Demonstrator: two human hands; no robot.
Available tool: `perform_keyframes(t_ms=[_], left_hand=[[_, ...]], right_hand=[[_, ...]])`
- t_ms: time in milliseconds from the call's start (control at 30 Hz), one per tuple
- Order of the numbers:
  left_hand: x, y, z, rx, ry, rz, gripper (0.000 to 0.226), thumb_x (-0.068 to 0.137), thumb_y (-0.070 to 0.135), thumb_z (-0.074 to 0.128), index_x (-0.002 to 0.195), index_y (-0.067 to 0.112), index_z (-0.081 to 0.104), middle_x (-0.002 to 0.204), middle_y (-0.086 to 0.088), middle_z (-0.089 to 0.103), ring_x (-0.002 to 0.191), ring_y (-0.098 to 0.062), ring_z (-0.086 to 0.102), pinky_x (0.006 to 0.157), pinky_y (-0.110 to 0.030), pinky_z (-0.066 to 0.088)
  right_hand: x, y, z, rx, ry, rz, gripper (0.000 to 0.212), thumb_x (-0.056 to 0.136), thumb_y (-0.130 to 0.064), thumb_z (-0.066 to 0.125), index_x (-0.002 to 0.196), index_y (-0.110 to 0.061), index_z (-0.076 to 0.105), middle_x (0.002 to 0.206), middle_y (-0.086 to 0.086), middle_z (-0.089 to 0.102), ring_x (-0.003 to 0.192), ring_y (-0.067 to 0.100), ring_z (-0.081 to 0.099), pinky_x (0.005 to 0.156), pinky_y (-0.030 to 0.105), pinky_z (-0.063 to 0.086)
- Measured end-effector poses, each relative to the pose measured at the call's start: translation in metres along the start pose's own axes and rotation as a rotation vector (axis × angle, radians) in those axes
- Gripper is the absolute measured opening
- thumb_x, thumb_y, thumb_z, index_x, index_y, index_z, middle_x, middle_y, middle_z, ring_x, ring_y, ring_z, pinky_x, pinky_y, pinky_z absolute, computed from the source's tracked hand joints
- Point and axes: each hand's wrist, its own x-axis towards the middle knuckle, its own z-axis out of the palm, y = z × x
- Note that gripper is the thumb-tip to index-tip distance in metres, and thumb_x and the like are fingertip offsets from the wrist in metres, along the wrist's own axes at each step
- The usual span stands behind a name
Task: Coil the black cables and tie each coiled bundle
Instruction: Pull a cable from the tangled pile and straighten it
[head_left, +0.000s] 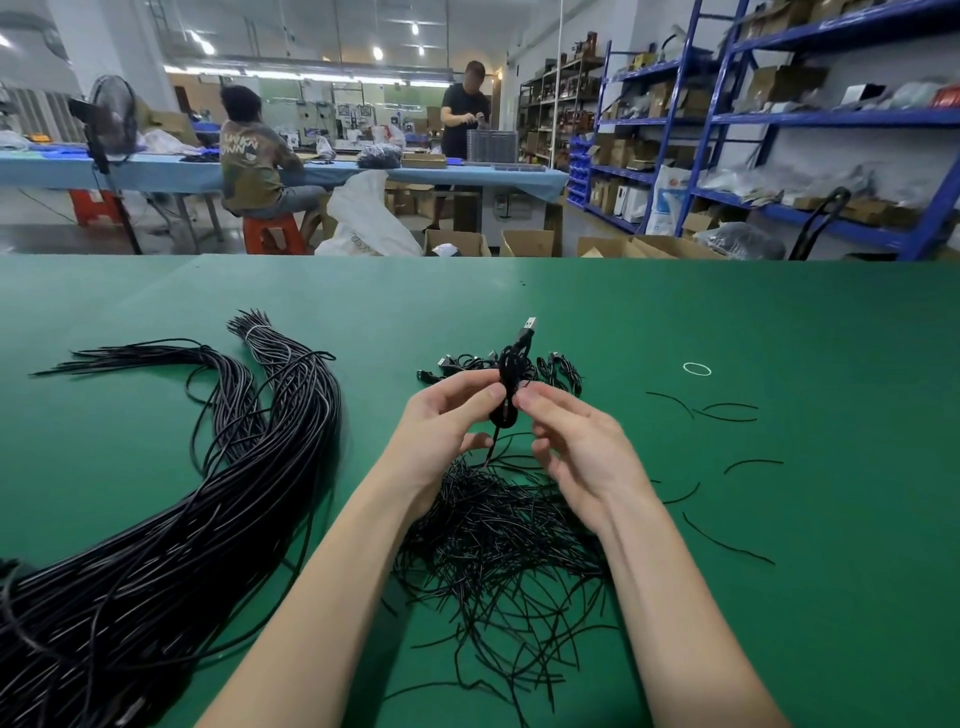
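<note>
Above the green table (779, 322) I hold a small coiled black cable (511, 374) upright, its USB plug sticking up. My left hand (447, 415) grips the coil from the left, thumb across its lower part. My right hand (576, 441) pinches the coil's lower end from the right, where a thin black tie hangs down. Under my wrists lies a heap of short black twist ties (498, 545). A thick bundle of long black cables (171, 519) sprawls across the left side. Several tied coils (556, 369) lie just behind my hands.
A white rubber band (697, 369) lies to the right, with a few stray ties (727, 410) scattered nearby. Beyond the table's far edge two people work at a blue bench (311, 171); cardboard boxes (527, 243) and blue shelving (779, 119) stand at the right.
</note>
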Motion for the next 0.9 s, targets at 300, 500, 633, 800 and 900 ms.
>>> perform_keyframes(t_ms=[300, 500, 633, 800, 900], left_hand=[[0.001, 0.004, -0.002, -0.036, 0.053, 0.033, 0.013, 0.093, 0.014, 0.068, 0.100, 0.022, 0.074, 0.099, 0.003, 0.076, 0.091, -0.008, 0.068, 0.071, -0.023, 0.052], [0.001, 0.002, 0.000, -0.002, 0.019, 0.061, 0.013, 0.089, 0.018, 0.073, 0.093, 0.029, 0.078, 0.098, 0.005, 0.074, 0.100, -0.013, 0.065, 0.077, -0.028, 0.051], [0.000, 0.003, 0.001, 0.032, 0.013, 0.081, 0.015, 0.079, 0.028, 0.076, 0.093, 0.032, 0.079, 0.099, 0.005, 0.075, 0.098, -0.010, 0.067, 0.076, -0.026, 0.052], [0.001, 0.003, -0.002, 0.134, 0.031, 0.084, 0.015, 0.090, 0.014, 0.072, 0.092, 0.027, 0.076, 0.088, 0.005, 0.077, 0.078, -0.005, 0.068, 0.068, -0.018, 0.053], [0.002, 0.003, 0.000, -0.015, 0.060, -0.009, 0.010, 0.089, 0.012, 0.071, 0.094, 0.020, 0.074, 0.082, 0.002, 0.074, 0.070, -0.009, 0.065, 0.067, -0.019, 0.053]], right_hand=[[-0.005, -0.004, 0.004, -0.459, 0.003, -0.434, 0.002, 0.085, -0.027, 0.082, 0.085, -0.027, 0.084, 0.084, -0.011, 0.078, 0.058, 0.001, 0.056, 0.053, 0.016, 0.046], [-0.007, -0.012, 0.004, 0.092, -0.084, 0.198, 0.008, 0.068, -0.025, 0.084, 0.075, -0.022, 0.084, 0.085, -0.003, 0.076, 0.054, 0.002, 0.058, 0.044, 0.012, 0.044], [-0.008, -0.017, 0.002, 0.148, -0.112, 0.257, 0.006, 0.065, -0.017, 0.085, 0.071, -0.018, 0.083, 0.080, -0.001, 0.075, 0.058, 0.005, 0.064, 0.047, 0.013, 0.050], [-0.005, -0.017, 0.005, -0.369, 0.048, -0.206, 0.017, 0.080, -0.002, 0.083, 0.076, -0.019, 0.080, 0.076, -0.003, 0.078, 0.068, 0.007, 0.072, 0.064, 0.015, 0.056], [-0.004, -0.011, 0.009, -0.704, 0.142, -0.595, 0.020, 0.082, -0.010, 0.083, 0.079, -0.029, 0.078, 0.074, -0.017, 0.076, 0.071, -0.001, 0.071, 0.068, 0.009, 0.053]])
